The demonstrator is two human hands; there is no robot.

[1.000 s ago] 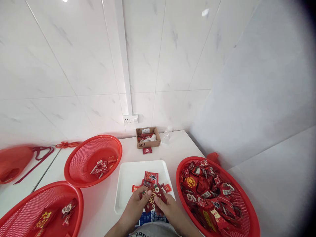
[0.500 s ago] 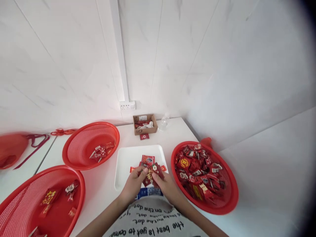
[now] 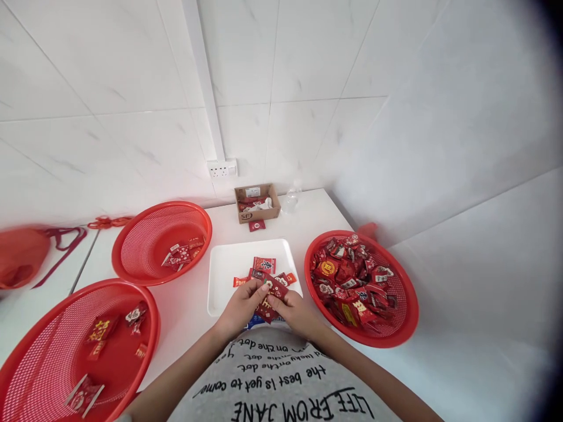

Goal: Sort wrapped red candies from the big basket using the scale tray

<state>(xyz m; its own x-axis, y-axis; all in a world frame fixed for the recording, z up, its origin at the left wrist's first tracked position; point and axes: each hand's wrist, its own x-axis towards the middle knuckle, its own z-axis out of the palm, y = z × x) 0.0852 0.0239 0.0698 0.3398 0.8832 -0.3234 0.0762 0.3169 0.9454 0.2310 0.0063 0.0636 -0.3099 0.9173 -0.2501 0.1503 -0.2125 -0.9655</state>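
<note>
- Pinches dark red packets [image 3: 266, 312] between thumb and fingers of left hand [image 3: 240, 307] and right hand [image 3: 298, 315], fanned and overlapping, probably to steady thin wrappers from both sides.
- Holds them low at five o'clock on the white tray [image 3: 223, 259], apparently to stay close to other red packets [image 3: 265, 264], likely hemmed in there by the raised rim.
- Has a heaped basket [image 3: 409, 319] at three o'clock from the tray, handy for the right side.
- Has sparsely filled baskets at eight, near basket [image 3: 39, 346], and ten, far basket [image 3: 141, 234], presumably for separation.
- Has a cardboard box [image 3: 264, 215] at twelve on the tabletop [image 3: 179, 319], seemingly for elbow room.
</note>
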